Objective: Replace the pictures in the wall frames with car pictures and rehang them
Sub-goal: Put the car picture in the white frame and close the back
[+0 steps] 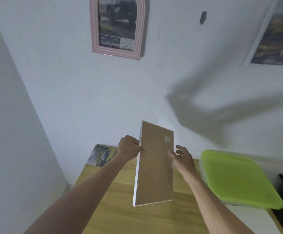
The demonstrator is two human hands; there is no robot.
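Two frames hang above the worktop [120, 208]; the third frame [155, 166], pinched by left hand [129, 146], right hand [182, 157] fingers spread on it, awaits rehanging.

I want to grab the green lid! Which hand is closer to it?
Right. The right hand is on the frame beside the green lid; the left hand grips the frame's far edge.
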